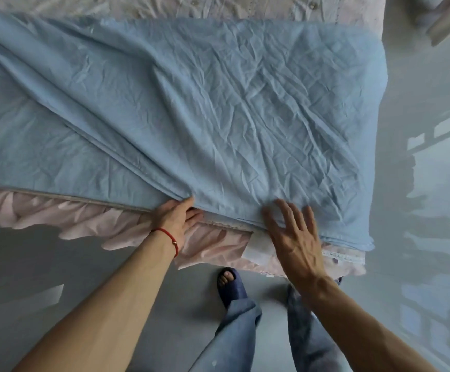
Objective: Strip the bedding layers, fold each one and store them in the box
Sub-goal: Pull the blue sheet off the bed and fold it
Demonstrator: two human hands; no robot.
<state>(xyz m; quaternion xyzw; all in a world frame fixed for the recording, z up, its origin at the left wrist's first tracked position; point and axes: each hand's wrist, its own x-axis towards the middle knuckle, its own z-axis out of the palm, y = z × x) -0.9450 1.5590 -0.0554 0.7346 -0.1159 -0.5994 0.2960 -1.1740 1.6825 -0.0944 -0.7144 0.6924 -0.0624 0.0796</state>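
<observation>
On the bed (245, 9), blue sheet (218, 103) spread wrinkled, folded over, near edge above pink frill (84, 221). At that edge, left hand (176, 217) with thumb over and fingers under the fold, pinching it. Right hand (292, 229) flat, fingers spread, pressing sheet.

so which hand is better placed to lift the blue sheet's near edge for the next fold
Left, probably. The left hand already grips the blue sheet at its near edge, where folds gather. The right hand lies flat, fingers spread on top, holding nothing.
</observation>
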